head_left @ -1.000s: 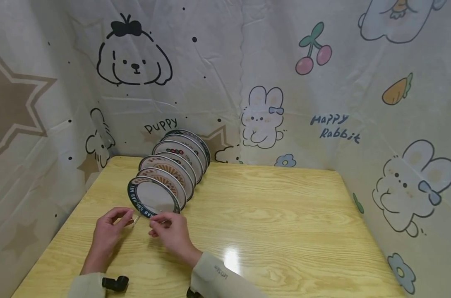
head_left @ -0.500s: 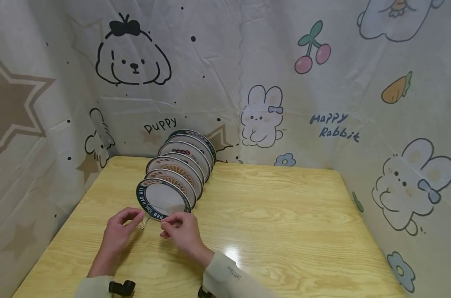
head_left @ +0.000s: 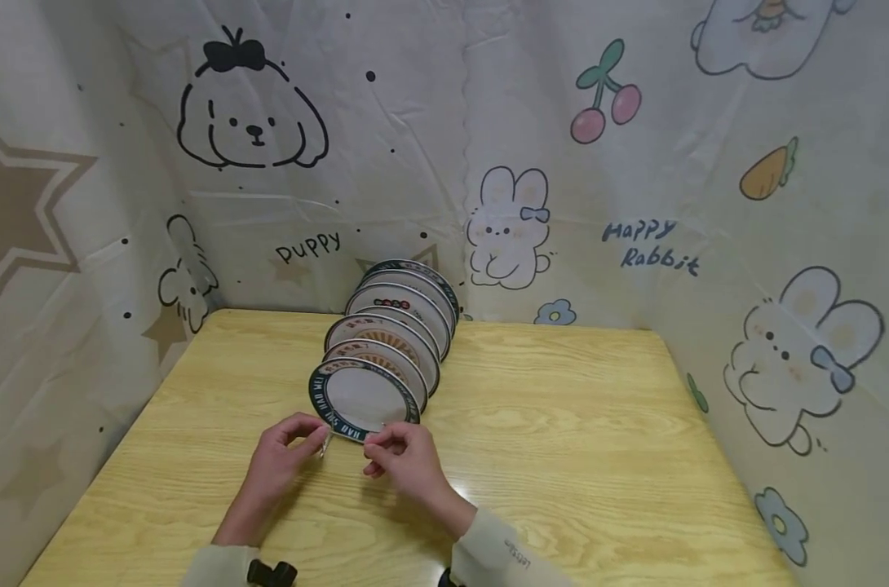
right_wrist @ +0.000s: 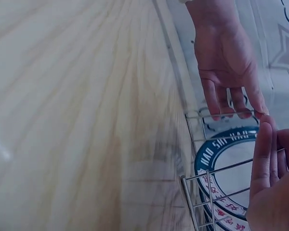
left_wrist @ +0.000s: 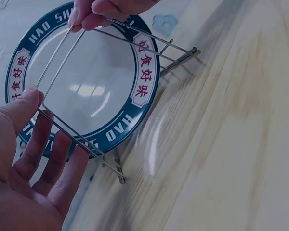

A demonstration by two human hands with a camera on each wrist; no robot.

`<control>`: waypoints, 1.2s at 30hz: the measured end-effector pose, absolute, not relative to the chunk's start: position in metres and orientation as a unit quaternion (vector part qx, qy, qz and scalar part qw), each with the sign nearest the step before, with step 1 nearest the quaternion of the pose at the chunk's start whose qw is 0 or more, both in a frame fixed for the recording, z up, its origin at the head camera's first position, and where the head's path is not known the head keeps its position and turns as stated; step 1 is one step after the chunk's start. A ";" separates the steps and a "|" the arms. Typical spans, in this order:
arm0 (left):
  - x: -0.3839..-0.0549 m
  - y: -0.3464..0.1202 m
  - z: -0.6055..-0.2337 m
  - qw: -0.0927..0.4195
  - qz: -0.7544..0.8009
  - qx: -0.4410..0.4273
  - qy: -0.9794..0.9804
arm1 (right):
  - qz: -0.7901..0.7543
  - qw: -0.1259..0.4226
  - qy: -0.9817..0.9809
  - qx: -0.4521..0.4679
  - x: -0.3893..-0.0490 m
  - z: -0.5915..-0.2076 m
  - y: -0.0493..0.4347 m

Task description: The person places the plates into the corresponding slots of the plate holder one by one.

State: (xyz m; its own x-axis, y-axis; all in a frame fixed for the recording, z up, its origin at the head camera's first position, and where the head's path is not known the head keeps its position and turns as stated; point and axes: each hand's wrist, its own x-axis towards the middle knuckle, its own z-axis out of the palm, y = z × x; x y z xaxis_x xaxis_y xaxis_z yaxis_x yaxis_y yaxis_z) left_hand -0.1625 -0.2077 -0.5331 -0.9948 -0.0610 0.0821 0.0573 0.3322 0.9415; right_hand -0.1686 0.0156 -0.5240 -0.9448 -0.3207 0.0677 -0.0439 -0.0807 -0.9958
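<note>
A metal wire dish rack [left_wrist: 121,177] holds several round plates standing on edge in a row. The front plate [head_left: 364,397] is white with a dark teal lettered rim; plates behind it carry orange fan patterns and red marks. My left hand [head_left: 277,458] pinches one front corner of the rack, thumb on top and fingers beneath the wire in the left wrist view. At the other front corner, my right hand [head_left: 411,458] pinches the wire between thumb and fingers. In the head view the plates hide most of the rack.
The rack stands on a light wood-grain table [head_left: 562,424]. A pale printed cloth [head_left: 408,122] with cartoon animals hangs at the back and both sides. The rearmost plates [head_left: 415,265] are close to the back cloth.
Both hands and the rack of plates have moved to the right across the table, and the row points more straight back. The grips look the same.
</note>
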 end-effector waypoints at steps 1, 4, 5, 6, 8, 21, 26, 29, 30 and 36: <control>-0.163 -0.203 -0.533 0.046 -0.580 -0.007 -0.814 | -0.722 0.095 0.673 -0.133 -0.169 -0.524 0.022; -0.167 -0.189 -0.534 0.031 -0.583 -0.031 -0.811 | -0.718 0.096 0.678 -0.122 -0.170 -0.524 0.040; -0.168 -0.184 -0.535 0.029 -0.583 -0.038 -0.811 | -0.717 0.096 0.680 -0.120 -0.170 -0.524 0.046; -0.169 -0.179 -0.534 0.026 -0.586 -0.044 -0.808 | -0.716 0.097 0.681 -0.120 -0.170 -0.524 0.052; -0.172 -0.169 -0.535 0.019 -0.590 -0.058 -0.805 | -0.714 0.098 0.683 -0.123 -0.171 -0.525 0.066; -0.183 -0.102 -0.537 -0.025 -0.611 -0.122 -0.781 | -0.708 0.086 0.691 -0.117 -0.180 -0.527 0.145; -0.187 -0.084 -0.539 -0.015 -0.619 -0.130 -0.774 | -0.711 0.075 0.693 -0.092 -0.186 -0.530 0.159; -0.188 -0.080 -0.539 -0.008 -0.615 -0.130 -0.778 | -0.714 0.073 0.692 -0.079 -0.188 -0.530 0.162; -0.189 -0.079 -0.538 -0.005 -0.613 -0.131 -0.780 | -0.715 0.072 0.691 -0.077 -0.189 -0.530 0.162; -0.192 -0.077 -0.537 0.002 -0.611 -0.135 -0.780 | -0.714 0.060 0.694 -0.071 -0.191 -0.530 0.162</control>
State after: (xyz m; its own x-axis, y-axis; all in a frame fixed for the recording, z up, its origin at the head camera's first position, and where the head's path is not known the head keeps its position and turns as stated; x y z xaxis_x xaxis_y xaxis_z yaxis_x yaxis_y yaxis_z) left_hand -0.1916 -0.0771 -0.5370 -0.9638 0.2079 0.1669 0.2120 0.2177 0.9527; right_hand -0.1914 0.1620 -0.5296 -0.9826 -0.1851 0.0181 -0.0127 -0.0304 -0.9995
